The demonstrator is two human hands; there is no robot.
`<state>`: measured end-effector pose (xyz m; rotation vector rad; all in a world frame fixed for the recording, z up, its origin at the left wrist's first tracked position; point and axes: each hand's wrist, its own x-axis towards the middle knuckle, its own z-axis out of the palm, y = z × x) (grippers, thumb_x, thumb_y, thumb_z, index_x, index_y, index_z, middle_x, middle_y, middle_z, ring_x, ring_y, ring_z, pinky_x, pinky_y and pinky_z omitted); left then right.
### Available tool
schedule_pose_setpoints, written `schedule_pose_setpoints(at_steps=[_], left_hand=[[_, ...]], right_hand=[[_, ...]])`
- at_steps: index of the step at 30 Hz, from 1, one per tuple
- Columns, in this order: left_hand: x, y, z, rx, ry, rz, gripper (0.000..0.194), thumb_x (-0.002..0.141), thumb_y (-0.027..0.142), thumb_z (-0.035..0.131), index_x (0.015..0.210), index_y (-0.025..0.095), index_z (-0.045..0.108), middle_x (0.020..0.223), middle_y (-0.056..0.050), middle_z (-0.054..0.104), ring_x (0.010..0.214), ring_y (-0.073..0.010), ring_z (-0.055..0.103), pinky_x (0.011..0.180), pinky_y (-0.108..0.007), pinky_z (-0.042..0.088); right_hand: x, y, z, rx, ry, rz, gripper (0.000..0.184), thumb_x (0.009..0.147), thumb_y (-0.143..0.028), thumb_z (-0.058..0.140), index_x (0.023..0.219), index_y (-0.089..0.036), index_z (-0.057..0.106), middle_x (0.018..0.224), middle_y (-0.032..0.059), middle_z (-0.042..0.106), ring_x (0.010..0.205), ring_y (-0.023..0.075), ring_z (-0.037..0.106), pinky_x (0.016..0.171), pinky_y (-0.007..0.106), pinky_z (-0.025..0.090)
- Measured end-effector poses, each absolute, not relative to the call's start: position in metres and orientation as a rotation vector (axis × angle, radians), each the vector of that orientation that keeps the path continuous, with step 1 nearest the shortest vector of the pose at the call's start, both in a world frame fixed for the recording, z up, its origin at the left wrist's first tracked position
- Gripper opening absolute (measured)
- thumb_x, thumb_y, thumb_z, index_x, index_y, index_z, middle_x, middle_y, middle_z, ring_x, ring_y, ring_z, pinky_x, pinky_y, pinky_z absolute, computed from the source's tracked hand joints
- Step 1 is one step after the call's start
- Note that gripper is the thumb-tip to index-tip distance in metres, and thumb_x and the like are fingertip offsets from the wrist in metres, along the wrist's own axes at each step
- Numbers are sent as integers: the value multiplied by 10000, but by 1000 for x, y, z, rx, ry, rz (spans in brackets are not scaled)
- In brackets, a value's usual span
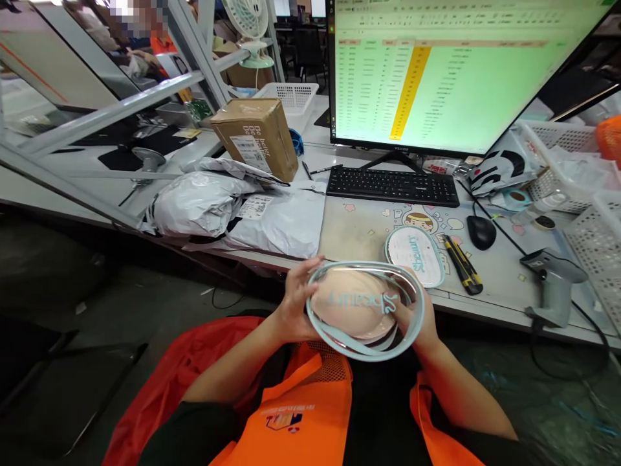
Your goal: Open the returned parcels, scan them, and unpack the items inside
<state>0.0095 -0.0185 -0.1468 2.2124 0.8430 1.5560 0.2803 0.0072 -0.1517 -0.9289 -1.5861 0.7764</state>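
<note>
Above the desk's front edge, close to my body, I hold a clear oval plastic pouch (365, 355) with pale blue trim and blue lettering. Beige rounded cup-shaped pads (349, 304) show inside it. My left hand (298, 304) grips the pouch's left side, fingers wrapped at the rim. Its right side is in my right hand (423, 323), whose fingers partly show through the clear plastic; I cannot tell whether they reach inside. Just beyond lies a white oval card (412, 254) with a blue border and similar lettering. A yellow and black box cutter (463, 265) rests beside it.
Grey-white mailer bags (276, 226) and a brown cardboard box (257, 136) are at the left. Behind stand a keyboard (392, 186) and monitor (451, 77). A mouse (481, 232), barcode scanner (555, 285) and white baskets (599, 239) occupy the right.
</note>
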Motion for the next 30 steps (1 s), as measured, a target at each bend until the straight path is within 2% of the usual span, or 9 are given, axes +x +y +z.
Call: schedule_pose_setpoints(at_steps=[5, 9, 13, 16, 18, 20, 23, 27, 30], left_hand=[[23, -22, -163, 1259, 754, 1286, 1075, 664, 751, 792, 1564, 350, 364, 1501, -159, 504, 1365, -403, 526, 1093, -563, 468], [19, -17, -176, 862, 786, 1274, 841, 681, 572, 859, 1398, 260, 549, 1280, -134, 670, 1093, -319, 692, 952, -434, 550], [13, -15, -191, 875, 656, 1069, 892, 582, 479, 932, 1375, 260, 587, 1242, -128, 697, 1046, -311, 706, 924, -422, 545], [13, -21, -199, 927, 618, 953, 840, 629, 453, 920, 1379, 245, 604, 1311, -144, 671, 1148, -312, 670, 1004, -432, 500], [11, -25, -201, 977, 634, 872, 842, 651, 454, 916, 1398, 237, 595, 1349, -146, 648, 1191, -312, 643, 1045, -441, 465], [6, -26, -200, 1048, 645, 774, 855, 657, 486, 914, 1401, 219, 586, 1356, -146, 637, 1214, -317, 618, 1068, -447, 437], [4, -15, -189, 1200, 632, 594, 808, 675, 544, 896, 1334, 185, 599, 1311, -140, 641, 1172, -306, 612, 1029, -425, 449], [19, 16, -167, 1384, 545, 458, 806, 664, 694, 834, 1238, 163, 636, 1258, -156, 654, 1102, -306, 621, 981, -423, 478], [26, 31, -160, 1450, 477, 376, 757, 641, 677, 854, 1183, 172, 692, 1223, -158, 681, 1121, -328, 630, 1014, -449, 470]], right_hand=[[267, -19, -163, -940, -1485, 359, 310, 926, -300, 677, 1229, -240, 657, 1221, 114, 570, 1176, 299, 594, 1045, 496, 510], [281, -33, -158, -603, -1908, 574, 322, 983, -252, 538, 1282, -257, 659, 1211, 117, 597, 1078, 258, 648, 889, 398, 593], [292, -29, -145, -689, -2022, 740, 349, 1007, -244, 541, 1350, -261, 604, 1206, 98, 642, 1102, 237, 646, 940, 391, 566], [287, -22, -138, -824, -2230, 756, 394, 998, -288, 588, 1385, -220, 567, 1243, 108, 647, 1104, 235, 642, 955, 388, 542], [282, -21, -137, -880, -2316, 690, 306, 1018, -302, 559, 1298, -189, 607, 1140, 94, 685, 1005, 224, 655, 884, 370, 534], [277, -23, -140, -917, -2390, 532, 188, 1035, -295, 530, 1083, -168, 659, 973, 73, 687, 873, 211, 633, 781, 351, 496], [270, -26, -147, -891, -2549, 260, 264, 1045, -227, 457, 850, -159, 621, 816, 61, 620, 740, 199, 562, 682, 351, 410], [263, -18, -151, -697, -2692, 43, 277, 1035, -230, 453, 814, -152, 601, 747, 53, 596, 663, 188, 521, 639, 355, 332], [266, -16, -148, -553, -2751, -13, 273, 1033, -243, 469, 804, -156, 591, 709, 41, 598, 617, 176, 507, 624, 354, 292]])
